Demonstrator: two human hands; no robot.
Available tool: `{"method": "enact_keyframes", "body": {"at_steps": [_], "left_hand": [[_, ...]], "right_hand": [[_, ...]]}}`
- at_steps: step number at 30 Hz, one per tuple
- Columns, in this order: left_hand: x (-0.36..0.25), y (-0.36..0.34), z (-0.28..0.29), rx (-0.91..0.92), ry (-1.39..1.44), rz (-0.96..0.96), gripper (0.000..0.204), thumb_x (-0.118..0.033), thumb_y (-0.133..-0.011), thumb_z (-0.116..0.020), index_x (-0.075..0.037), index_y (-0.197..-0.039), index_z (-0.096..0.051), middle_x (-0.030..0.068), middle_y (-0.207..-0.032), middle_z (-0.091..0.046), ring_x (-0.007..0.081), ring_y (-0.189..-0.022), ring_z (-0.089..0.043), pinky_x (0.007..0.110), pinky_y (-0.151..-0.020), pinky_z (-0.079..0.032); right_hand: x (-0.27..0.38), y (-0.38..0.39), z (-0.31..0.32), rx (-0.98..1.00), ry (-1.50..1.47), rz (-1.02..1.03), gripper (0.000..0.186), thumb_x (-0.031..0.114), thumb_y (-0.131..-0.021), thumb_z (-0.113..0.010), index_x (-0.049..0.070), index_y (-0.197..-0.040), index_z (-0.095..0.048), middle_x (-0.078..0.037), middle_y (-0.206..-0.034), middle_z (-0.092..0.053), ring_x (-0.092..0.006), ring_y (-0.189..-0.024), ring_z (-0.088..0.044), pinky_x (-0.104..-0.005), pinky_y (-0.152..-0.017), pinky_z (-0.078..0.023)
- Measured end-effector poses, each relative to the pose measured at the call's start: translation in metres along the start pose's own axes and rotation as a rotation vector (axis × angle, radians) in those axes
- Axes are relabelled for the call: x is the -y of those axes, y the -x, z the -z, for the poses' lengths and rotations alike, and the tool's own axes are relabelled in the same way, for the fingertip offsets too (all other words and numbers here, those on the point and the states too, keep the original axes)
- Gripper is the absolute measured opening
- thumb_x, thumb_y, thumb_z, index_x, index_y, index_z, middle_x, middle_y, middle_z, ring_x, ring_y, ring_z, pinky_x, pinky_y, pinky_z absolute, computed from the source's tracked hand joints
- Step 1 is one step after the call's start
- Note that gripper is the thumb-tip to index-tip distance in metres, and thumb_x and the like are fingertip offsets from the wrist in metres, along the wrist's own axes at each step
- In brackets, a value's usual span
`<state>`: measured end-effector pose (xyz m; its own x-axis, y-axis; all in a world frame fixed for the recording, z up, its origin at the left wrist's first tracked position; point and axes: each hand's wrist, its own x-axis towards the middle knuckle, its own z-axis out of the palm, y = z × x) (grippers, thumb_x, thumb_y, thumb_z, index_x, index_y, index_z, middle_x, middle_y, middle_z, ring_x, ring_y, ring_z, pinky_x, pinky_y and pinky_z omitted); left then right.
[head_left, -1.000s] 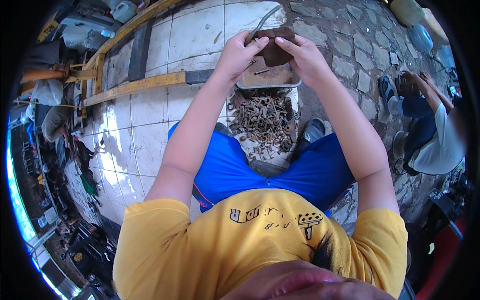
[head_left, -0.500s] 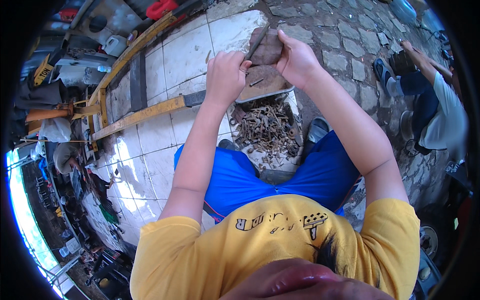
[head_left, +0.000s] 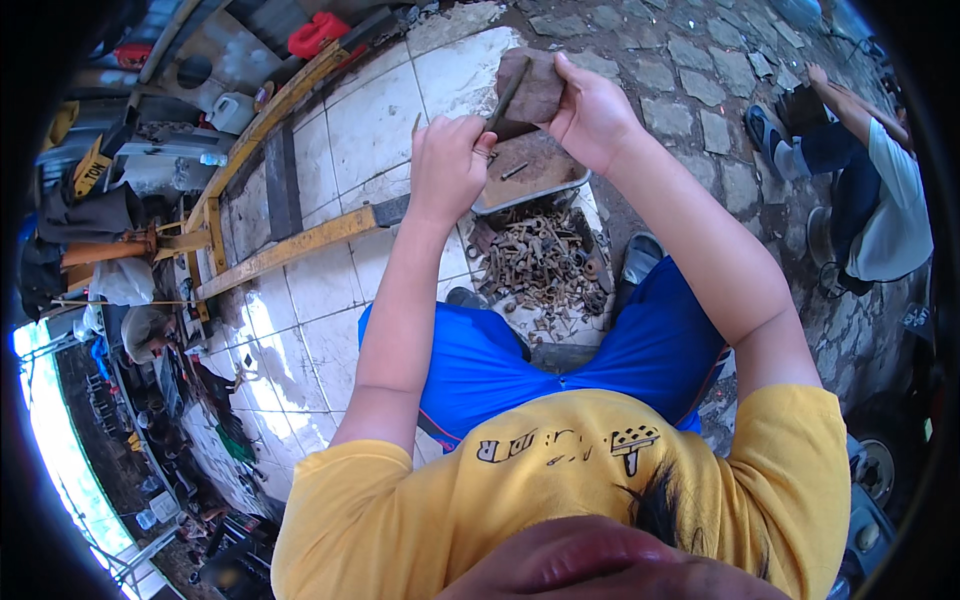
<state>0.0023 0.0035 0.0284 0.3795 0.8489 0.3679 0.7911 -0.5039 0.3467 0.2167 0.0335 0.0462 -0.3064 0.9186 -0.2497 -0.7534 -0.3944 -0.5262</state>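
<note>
White floor tiles (head_left: pixel 350 130) meet grey paving stones (head_left: pixel 700 90) where the person sits with a heap of rusty bolts (head_left: pixel 540 262) between the knees. Just beyond it lies a metal tray (head_left: pixel 530 170), handy for sorted pieces. The right hand (head_left: pixel 590 115) is closed around a rusty brown block (head_left: pixel 535 85), held up over the tray. The left hand (head_left: pixel 450 160) grips a thin dark rod (head_left: pixel 505 95), its tip laid against the block, so that one hand seems to steady while the other works. Another person (head_left: pixel 880 190) sits far right.

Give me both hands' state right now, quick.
Left hand: closed around a thin dark rod.
Right hand: closed on a brown rusty block, held above the metal tray.
</note>
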Motion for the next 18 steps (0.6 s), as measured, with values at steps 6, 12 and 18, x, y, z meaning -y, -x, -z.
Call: {"method": "enact_keyframes", "body": {"at_steps": [6,12,18], "left_hand": [[-0.001,0.003,0.003,0.066,0.009,0.032,0.022,-0.025,-0.099,-0.065,-0.006,-0.088,-0.061,0.0129,-0.082,-0.066,0.0380,-0.088,-0.061,0.051,-0.081,-0.045],[0.002,0.005,-0.001,0.118,0.038,0.044,0.024,-0.026,-0.100,-0.063,-0.006,-0.088,-0.061,0.0153,-0.080,-0.066,0.0398,-0.086,-0.061,0.052,-0.078,-0.045],[-0.003,0.004,-0.001,0.118,0.059,0.084,0.025,-0.028,-0.101,-0.062,-0.006,-0.090,-0.062,0.0169,-0.080,-0.066,0.0406,-0.088,-0.063,0.053,-0.078,-0.045]], "right_hand": [[-0.002,0.006,-0.007,0.001,0.060,-0.005,0.048,0.030,-0.117,-0.032,-0.006,-0.140,-0.053,-0.020,-0.136,-0.065,-0.0310,-0.128,-0.065,-0.0474,-0.114,-0.052],[-0.025,0.008,-0.003,-0.058,0.108,-0.087,0.051,0.030,-0.117,-0.028,-0.007,-0.142,-0.053,-0.022,-0.137,-0.066,-0.0320,-0.132,-0.062,-0.0467,-0.116,-0.050],[-0.021,0.013,-0.006,-0.077,0.101,-0.047,0.049,0.031,-0.117,-0.032,-0.006,-0.140,-0.054,-0.020,-0.138,-0.066,-0.0316,-0.129,-0.064,-0.0456,-0.114,-0.052]]}}
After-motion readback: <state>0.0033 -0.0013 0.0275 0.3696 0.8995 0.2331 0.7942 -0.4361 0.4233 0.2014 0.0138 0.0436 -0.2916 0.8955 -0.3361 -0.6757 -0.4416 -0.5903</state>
